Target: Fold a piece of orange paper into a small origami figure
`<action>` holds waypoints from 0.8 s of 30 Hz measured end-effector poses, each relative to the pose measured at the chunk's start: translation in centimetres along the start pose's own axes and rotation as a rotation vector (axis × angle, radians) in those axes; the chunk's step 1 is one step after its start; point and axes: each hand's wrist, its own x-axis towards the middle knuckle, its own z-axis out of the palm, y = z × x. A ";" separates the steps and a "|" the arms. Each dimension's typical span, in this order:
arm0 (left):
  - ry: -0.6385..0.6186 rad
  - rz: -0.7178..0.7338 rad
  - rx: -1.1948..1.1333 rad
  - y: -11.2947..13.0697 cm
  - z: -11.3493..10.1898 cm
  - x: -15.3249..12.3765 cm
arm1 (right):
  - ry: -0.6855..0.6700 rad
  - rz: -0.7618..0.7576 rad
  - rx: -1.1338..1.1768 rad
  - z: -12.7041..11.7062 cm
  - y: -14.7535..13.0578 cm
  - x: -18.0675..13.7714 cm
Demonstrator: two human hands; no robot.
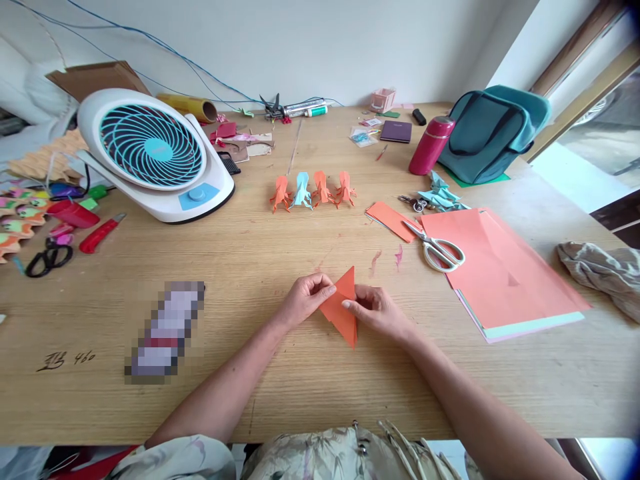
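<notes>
Between my two hands is a folded piece of orange paper (344, 313), shaped like a triangle with its long edge to the right. My left hand (311, 295) pinches its left corner between thumb and fingers. On the right edge, my right hand (375, 308) grips the paper with the thumb on top and the fingers partly behind it. Beyond the hands stand several folded paper figures in a row, among them a light blue one (302, 191) and an orange one (323, 187).
White-handled scissors (443, 255) lie on orange paper sheets (515, 280) at right, beside narrow orange strips (393, 221). A pink bottle (432, 145) and teal bag (487, 137) stand behind. At left are a fan (160, 153), a red cutter (101, 233), black-handled scissors (49, 258) and a blurred-out phone-like object (167, 330).
</notes>
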 end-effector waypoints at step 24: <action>0.022 0.046 0.108 0.3 1.0 -0.5 | 0.147 0.070 0.149 -0.2 0.5 0.5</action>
